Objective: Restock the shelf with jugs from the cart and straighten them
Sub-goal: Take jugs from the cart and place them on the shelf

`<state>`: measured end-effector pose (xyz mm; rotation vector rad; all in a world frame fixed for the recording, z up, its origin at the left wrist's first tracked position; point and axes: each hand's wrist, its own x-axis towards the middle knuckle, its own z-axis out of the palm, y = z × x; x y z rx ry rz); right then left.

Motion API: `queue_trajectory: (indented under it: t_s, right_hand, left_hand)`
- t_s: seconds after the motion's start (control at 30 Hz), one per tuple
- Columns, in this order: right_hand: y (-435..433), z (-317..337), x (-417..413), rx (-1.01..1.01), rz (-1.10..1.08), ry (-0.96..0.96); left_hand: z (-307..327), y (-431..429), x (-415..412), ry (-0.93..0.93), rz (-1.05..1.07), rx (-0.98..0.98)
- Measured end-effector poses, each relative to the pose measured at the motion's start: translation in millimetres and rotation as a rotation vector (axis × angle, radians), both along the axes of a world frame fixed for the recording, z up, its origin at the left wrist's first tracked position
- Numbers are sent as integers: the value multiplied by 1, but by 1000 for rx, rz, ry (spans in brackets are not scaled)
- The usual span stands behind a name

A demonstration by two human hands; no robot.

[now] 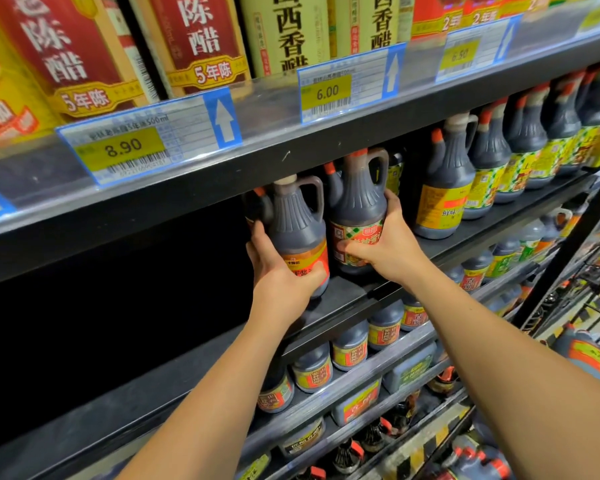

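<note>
The two bare forearms are lying nearest the lens, reaching up from the bottom edge toward the shelf [343,299]. The left hand [278,268] is wrapping the lower body of the left jug [297,220], fingers clamped round its far side and thumb pressing on the orange label. The right hand [388,244] is gripping the right jug [357,209], fingers closed round its right flank, thumb lying across the checked label. Both jugs are standing upright on the black shelf, just beside each other (whether they are touching cannot be told). More dark jugs [444,188] are lining the shelf to the right. Price tags [326,91] are sitting on the rail above.
</note>
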<state>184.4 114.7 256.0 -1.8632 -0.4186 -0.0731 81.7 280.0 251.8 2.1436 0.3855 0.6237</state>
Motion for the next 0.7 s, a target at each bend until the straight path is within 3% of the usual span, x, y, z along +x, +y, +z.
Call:
queue_trajectory:
  t_s: [0.4, 0.53, 0.7]
  right_hand:
    - [-31, -1, -60, -3, -133, -14]
    - [-53, -15, -95, 1, -206, 9]
    - [-96, -44, -139, 5, -331, 78]
  left_hand:
    - [-11, 7, -49, -175, -88, -89]
    - [-20, -14, -65, -217, -285, -55]
    - [-40, -52, -63, -142, -541, -81]
